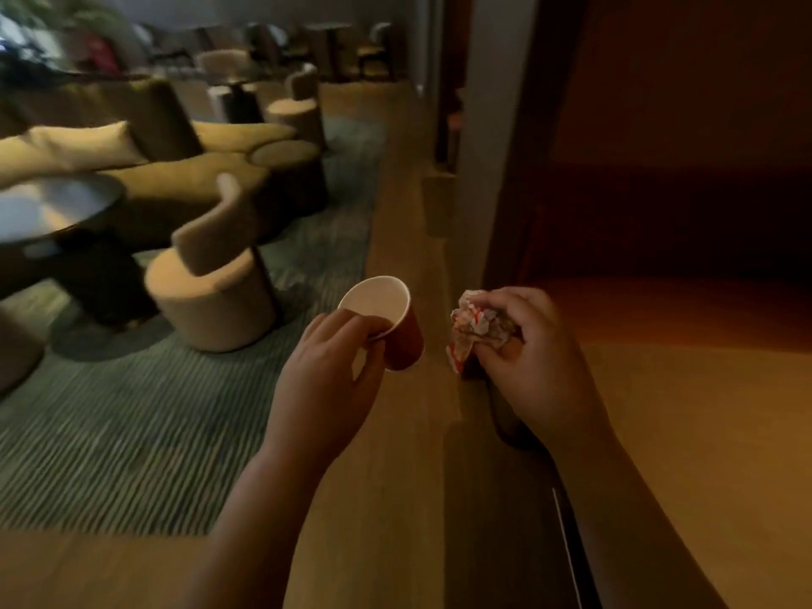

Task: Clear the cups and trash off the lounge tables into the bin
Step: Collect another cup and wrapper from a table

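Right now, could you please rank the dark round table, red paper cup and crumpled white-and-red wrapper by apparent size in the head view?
1. Dark round table
2. Red paper cup
3. Crumpled white-and-red wrapper, partly hidden; cup comparison unsure

A red paper cup [397,320], white inside and seemingly empty, tilts in the left hand [327,380], pinched at its rim. A crumpled white-and-red wrapper [474,327] sits balled in the right hand [542,367].

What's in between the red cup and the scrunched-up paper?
Only bare wooden floor shows in the gap between the cup and the paper, seen from the head camera.
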Demonstrator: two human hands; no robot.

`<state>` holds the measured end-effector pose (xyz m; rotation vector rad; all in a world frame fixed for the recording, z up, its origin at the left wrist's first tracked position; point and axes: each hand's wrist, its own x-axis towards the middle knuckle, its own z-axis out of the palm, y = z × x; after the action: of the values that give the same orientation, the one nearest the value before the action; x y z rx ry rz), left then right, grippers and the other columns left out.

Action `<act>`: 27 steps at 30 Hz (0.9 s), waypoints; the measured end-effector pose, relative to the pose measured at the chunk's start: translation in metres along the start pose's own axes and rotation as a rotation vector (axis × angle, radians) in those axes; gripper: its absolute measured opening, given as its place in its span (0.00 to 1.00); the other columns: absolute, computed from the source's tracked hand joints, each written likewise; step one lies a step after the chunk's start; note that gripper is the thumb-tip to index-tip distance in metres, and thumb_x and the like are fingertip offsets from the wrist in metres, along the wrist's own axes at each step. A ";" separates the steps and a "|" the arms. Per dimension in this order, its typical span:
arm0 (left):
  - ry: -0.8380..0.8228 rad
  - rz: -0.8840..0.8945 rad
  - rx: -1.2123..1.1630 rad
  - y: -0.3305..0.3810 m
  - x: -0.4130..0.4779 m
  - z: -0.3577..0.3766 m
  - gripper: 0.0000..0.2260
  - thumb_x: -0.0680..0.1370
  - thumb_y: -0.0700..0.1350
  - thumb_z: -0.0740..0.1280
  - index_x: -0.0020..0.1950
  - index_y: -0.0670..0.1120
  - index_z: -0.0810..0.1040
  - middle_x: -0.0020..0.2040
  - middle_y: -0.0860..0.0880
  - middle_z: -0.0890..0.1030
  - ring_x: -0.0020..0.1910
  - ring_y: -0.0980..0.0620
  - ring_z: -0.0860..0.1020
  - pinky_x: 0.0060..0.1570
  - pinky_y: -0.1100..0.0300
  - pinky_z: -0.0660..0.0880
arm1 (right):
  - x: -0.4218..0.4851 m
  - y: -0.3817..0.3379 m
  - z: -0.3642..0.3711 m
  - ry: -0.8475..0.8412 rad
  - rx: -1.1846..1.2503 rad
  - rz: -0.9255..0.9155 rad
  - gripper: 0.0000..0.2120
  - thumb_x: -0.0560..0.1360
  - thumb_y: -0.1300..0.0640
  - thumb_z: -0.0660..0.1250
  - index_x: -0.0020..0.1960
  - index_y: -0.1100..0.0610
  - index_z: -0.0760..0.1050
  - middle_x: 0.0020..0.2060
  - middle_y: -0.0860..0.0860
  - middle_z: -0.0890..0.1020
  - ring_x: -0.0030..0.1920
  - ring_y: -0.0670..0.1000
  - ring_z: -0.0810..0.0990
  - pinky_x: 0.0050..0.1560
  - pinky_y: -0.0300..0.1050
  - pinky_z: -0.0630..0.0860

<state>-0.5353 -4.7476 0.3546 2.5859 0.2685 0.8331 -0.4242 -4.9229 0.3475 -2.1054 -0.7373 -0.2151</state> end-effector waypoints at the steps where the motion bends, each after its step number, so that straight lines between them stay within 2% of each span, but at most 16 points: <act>1: 0.027 -0.028 0.015 -0.018 -0.008 -0.019 0.11 0.73 0.45 0.64 0.54 0.46 0.77 0.52 0.51 0.79 0.53 0.51 0.76 0.48 0.61 0.70 | 0.002 -0.020 0.020 -0.022 0.013 -0.044 0.21 0.71 0.57 0.71 0.61 0.44 0.72 0.55 0.35 0.66 0.57 0.25 0.64 0.52 0.18 0.61; 3: 0.074 -0.073 0.045 -0.057 -0.029 -0.058 0.10 0.73 0.43 0.66 0.53 0.45 0.78 0.50 0.50 0.79 0.51 0.50 0.77 0.46 0.62 0.69 | 0.001 -0.060 0.062 -0.065 0.058 -0.107 0.22 0.70 0.59 0.72 0.60 0.43 0.72 0.55 0.35 0.67 0.58 0.27 0.65 0.53 0.18 0.62; 7: 0.114 -0.205 0.114 -0.142 -0.082 -0.143 0.11 0.72 0.41 0.68 0.54 0.45 0.78 0.51 0.49 0.79 0.51 0.51 0.76 0.45 0.65 0.67 | -0.013 -0.148 0.152 -0.181 0.124 -0.181 0.22 0.70 0.61 0.73 0.60 0.44 0.74 0.57 0.39 0.70 0.59 0.37 0.71 0.55 0.23 0.66; 11: 0.205 -0.315 0.169 -0.220 -0.135 -0.228 0.10 0.72 0.41 0.68 0.54 0.44 0.79 0.50 0.49 0.79 0.50 0.51 0.76 0.45 0.62 0.69 | -0.036 -0.240 0.242 -0.297 0.225 -0.293 0.22 0.70 0.62 0.72 0.61 0.46 0.74 0.58 0.41 0.70 0.58 0.38 0.71 0.56 0.24 0.66; 13: 0.252 -0.352 0.214 -0.253 -0.158 -0.267 0.11 0.72 0.41 0.68 0.54 0.43 0.79 0.49 0.48 0.80 0.48 0.52 0.76 0.44 0.62 0.69 | -0.044 -0.284 0.285 -0.359 0.269 -0.343 0.22 0.70 0.63 0.72 0.61 0.46 0.74 0.58 0.43 0.70 0.58 0.38 0.71 0.58 0.25 0.67; 16: 0.322 -0.433 0.285 -0.297 -0.193 -0.318 0.11 0.72 0.42 0.67 0.54 0.44 0.79 0.50 0.49 0.80 0.48 0.54 0.76 0.43 0.65 0.69 | -0.054 -0.345 0.344 -0.450 0.314 -0.417 0.24 0.70 0.64 0.72 0.61 0.46 0.73 0.58 0.43 0.69 0.58 0.35 0.69 0.58 0.22 0.63; 18: 0.354 -0.495 0.323 -0.326 -0.214 -0.343 0.11 0.72 0.41 0.68 0.54 0.45 0.79 0.49 0.50 0.79 0.48 0.55 0.75 0.42 0.68 0.67 | -0.058 -0.378 0.381 -0.510 0.341 -0.469 0.24 0.70 0.64 0.71 0.61 0.46 0.72 0.57 0.42 0.69 0.57 0.32 0.68 0.57 0.21 0.62; 20: 0.372 -0.555 0.357 -0.356 -0.232 -0.361 0.11 0.72 0.41 0.69 0.54 0.46 0.78 0.48 0.53 0.78 0.48 0.57 0.73 0.42 0.70 0.65 | -0.059 -0.405 0.419 -0.562 0.363 -0.507 0.24 0.70 0.64 0.71 0.62 0.47 0.73 0.57 0.43 0.70 0.57 0.35 0.69 0.57 0.22 0.63; 27: 0.383 -0.733 0.423 -0.474 -0.250 -0.394 0.10 0.73 0.40 0.68 0.54 0.47 0.78 0.48 0.53 0.78 0.47 0.56 0.73 0.43 0.69 0.67 | -0.038 -0.467 0.575 -0.798 0.398 -0.562 0.22 0.70 0.64 0.71 0.62 0.49 0.75 0.56 0.46 0.72 0.56 0.39 0.71 0.54 0.25 0.67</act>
<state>-0.9965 -4.2700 0.3102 2.3351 1.5320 1.0352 -0.7885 -4.2784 0.3030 -1.5225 -1.6811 0.4726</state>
